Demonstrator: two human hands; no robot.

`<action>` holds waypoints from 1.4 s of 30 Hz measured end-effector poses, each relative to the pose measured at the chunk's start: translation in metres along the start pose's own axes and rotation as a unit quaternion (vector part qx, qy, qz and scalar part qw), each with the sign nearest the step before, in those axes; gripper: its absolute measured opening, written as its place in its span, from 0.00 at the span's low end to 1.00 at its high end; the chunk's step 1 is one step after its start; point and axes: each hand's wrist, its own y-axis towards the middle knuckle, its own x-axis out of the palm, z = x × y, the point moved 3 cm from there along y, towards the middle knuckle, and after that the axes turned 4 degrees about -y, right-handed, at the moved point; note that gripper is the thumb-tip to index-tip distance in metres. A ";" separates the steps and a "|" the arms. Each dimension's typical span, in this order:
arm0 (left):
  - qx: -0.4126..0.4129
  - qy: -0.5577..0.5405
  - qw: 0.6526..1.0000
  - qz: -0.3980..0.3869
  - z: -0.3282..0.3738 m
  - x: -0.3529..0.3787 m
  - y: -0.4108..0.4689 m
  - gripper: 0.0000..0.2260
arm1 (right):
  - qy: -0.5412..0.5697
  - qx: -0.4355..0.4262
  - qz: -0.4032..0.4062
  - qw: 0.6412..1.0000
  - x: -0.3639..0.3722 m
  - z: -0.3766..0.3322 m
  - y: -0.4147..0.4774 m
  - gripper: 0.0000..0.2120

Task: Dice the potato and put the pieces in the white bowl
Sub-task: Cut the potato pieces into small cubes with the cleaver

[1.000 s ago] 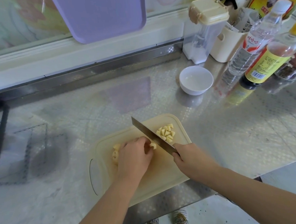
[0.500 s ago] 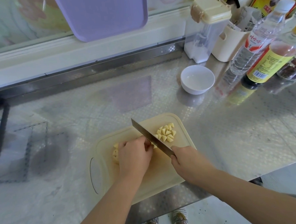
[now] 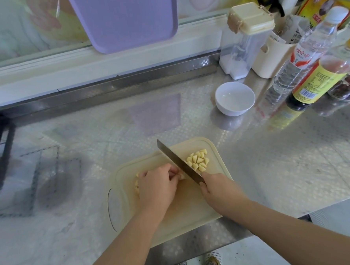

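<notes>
Half-diced, by the look. Right hand (image 3: 218,188) clenched on knife (image 3: 177,163), blade beside left hand (image 3: 158,185) pinning potato strips (image 3: 136,186) on cutting board (image 3: 187,209). Diced pile (image 3: 198,161) right of blade. White bowl (image 3: 235,98) well apart, empty. Next: repeat cuts, knuckles clear, then transfer.

purple tray (image 3: 126,18), lidded canister (image 3: 244,40), clear bottle (image 3: 300,55)

The left hand (image 3: 156,187) covers most of the uncut potato (image 3: 136,186). The knife (image 3: 178,163) handle is concealed inside the right hand (image 3: 218,188) grip. Bottles (image 3: 318,80) are cropped at the right edge.
</notes>
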 end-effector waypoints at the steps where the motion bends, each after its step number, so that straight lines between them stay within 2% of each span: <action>1: -0.001 0.000 1.000 -0.004 -0.001 -0.001 0.002 0.02 | 0.004 0.001 0.002 1.000 -0.002 0.002 -0.001 0.12; 7: -0.008 0.027 1.000 -0.012 -0.008 -0.003 0.014 0.03 | 0.006 -0.012 -0.001 1.000 -0.015 0.008 -0.008 0.11; 16: 0.029 0.084 0.996 0.001 -0.007 -0.003 0.003 0.09 | 0.000 -0.014 0.004 1.000 -0.013 0.001 -0.009 0.13; 42: 0.048 0.104 0.993 0.007 0.005 0.009 0.002 0.11 | 0.014 0.005 0.034 0.999 -0.015 0.000 -0.011 0.12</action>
